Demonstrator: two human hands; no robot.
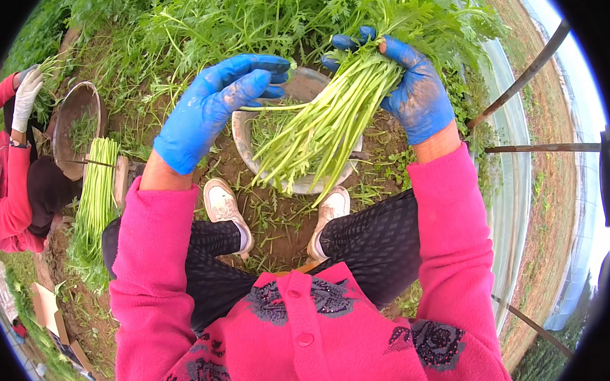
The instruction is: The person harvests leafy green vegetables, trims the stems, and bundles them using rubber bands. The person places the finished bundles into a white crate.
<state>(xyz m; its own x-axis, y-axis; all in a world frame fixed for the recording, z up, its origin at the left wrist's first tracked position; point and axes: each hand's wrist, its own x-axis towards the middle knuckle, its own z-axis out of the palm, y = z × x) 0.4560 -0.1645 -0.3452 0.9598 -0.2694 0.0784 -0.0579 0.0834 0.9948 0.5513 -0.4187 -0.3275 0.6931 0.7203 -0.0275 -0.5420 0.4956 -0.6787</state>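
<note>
My right hand [408, 81], in a soiled blue glove, grips a bunch of leafy green stalks [332, 111] near the leaves, with the cut stems pointing down and left. My left hand [217, 102], in the same kind of glove, is raised to the left of the bunch with its fingers reaching right. A single stem runs from the bunch to the underside of the left hand; whether the fingers pinch it is hidden. Beneath the bunch, between my hands and shoes, a pale round basin [244, 142] holds leafy scraps.
Growing leafy greens [255, 22] spread ahead. At left, a co-worker's white-gloved hand [27, 99] holds greens beside a dark basin [56, 126]; a pile of stalks [95, 186] lies nearby. A cardboard box [47, 307] is lower left. Plastic sheeting [511, 179] and poles [541, 148] stand right.
</note>
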